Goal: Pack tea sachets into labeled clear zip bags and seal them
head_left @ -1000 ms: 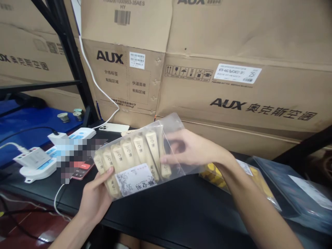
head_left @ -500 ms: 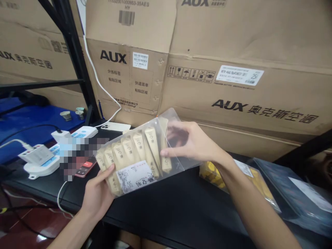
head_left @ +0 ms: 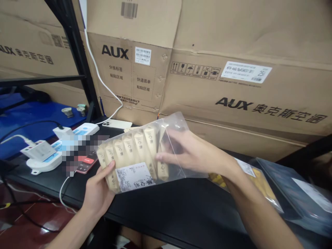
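Note:
A clear plastic bag [head_left: 178, 126] hangs tilted above the black table, with a white printed label on its front. Several beige packets [head_left: 121, 152] stand side by side in it. My left hand [head_left: 100, 190] grips the bag's left end, thumb on the front and the other fingers hidden behind. From the right, my right hand [head_left: 190, 150] reaches into the loose end of the bag. Its thumb and fingers are around the rightmost beige packet [head_left: 163, 169], which leans beside the others. The fingertips are partly blurred behind the plastic.
A white power strip [head_left: 44, 167] with chargers and a red-edged phone [head_left: 86, 166] lie left on the black table [head_left: 176, 211]. A white phone [head_left: 116, 123] lies behind. Yellow packets in a clear bag [head_left: 261, 183] and a dark bag [head_left: 285, 190] lie right. Large cartons [head_left: 233, 114] stand behind.
My right hand has pushed slightly left and deeper into the bag, its fingers less curled. The left hand keeps its hold. The whole view has shifted a little.

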Demonstrator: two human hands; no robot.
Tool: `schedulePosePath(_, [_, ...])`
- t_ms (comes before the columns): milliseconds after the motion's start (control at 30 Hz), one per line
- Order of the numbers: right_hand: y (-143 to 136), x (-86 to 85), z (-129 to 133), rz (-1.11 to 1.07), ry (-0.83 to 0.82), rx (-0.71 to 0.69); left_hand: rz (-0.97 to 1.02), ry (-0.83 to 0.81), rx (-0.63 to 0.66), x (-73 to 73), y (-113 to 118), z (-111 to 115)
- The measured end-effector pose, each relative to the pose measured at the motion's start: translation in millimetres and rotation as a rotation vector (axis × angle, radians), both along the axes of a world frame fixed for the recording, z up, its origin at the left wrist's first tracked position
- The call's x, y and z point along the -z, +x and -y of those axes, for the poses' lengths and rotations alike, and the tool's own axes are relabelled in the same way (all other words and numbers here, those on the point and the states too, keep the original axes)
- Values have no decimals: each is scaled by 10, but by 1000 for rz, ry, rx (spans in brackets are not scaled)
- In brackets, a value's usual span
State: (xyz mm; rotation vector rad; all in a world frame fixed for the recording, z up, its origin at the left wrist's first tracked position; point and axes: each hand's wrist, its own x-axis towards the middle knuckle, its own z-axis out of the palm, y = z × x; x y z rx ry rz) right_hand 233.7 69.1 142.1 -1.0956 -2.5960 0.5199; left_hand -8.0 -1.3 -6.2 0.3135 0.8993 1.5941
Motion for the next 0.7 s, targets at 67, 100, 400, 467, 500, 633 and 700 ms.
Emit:
schedulePosePath(67, [5, -23, 15, 58, 27, -44, -18, -1, -16, 26, 9, -5])
schedulePosePath(100, [6, -36, 26, 84, 36, -54, -29, 0, -19, 38, 13, -7])
schedulePosePath(400, [-140, 44, 123, 90, 231, 65, -47, -49, 47, 40, 0, -38])
schedulePosePath(467, [-167, 94, 105, -54, 277, 71, -18, -55, 66, 30, 1, -40])
schedulePosePath(500, [-173, 111, 89, -136, 259, 56, -3, -55, 59, 21, 5, -41])
schedulePosePath(633, [-171, 151, -74, -711, 183, 60, 48, -16, -63, -36, 19, -48])
schedulePosePath(700, [-177, 230, -231, -1068, 316, 183, 76, 33, -170, -55, 5, -55])
